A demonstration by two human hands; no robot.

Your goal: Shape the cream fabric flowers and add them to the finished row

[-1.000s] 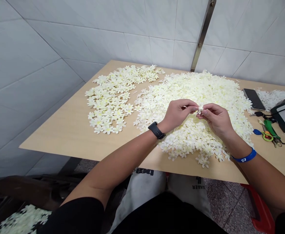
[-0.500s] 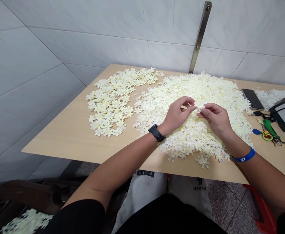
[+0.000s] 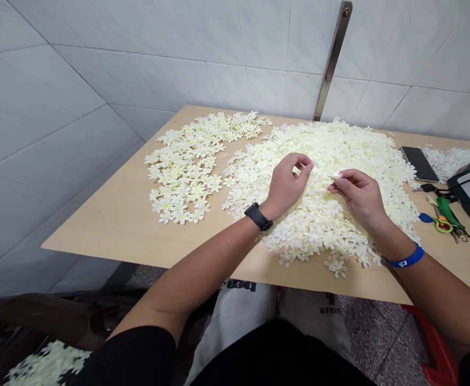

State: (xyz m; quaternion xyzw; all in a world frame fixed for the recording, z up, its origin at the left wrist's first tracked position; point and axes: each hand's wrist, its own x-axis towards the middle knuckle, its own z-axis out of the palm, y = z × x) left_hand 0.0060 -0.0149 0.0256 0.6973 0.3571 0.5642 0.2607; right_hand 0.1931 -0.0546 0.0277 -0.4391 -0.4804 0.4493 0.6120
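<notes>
A right hand (image 3: 357,198) delicately pinches a small cream blossom (image 3: 335,176) between thumb and forefinger tips, the loosely curled left hand (image 3: 288,185) just beside it over a heap of blossoms (image 3: 331,150) on the surface (image 3: 110,236).

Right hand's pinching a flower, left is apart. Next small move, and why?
Probably bring the left hand over to the cream flower pinched in the right hand: the left looks free, and the flower is held above the big flower pile.
</notes>
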